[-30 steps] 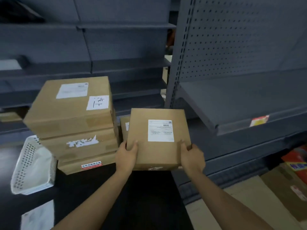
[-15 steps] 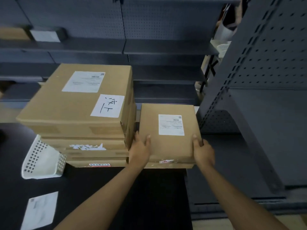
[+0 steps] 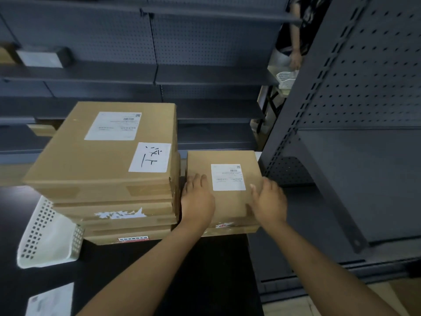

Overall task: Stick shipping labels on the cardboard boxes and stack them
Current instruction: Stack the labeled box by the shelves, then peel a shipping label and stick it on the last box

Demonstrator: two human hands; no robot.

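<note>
1. Two risks are judged. The small box (image 3: 230,206), with its label (image 3: 228,177) already stuck on, sits on a lower box (image 3: 230,231) on the worktop (image 3: 205,270). It could be left skewed or overhanging if let go unevenly.
2. The tall stack (image 3: 102,169) just beside it could be nudged out of line by a sideways push.
3. The left hand (image 3: 197,201) is laid flat on the box top, fingers straight. The right hand (image 3: 270,201) is curled round its right edge, gripping it.

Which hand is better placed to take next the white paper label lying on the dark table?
Left, likely. The left hand rests on the left side of the small brown cardboard box, nearer the white paper label; the right hand would have to cross the left arm.
</note>
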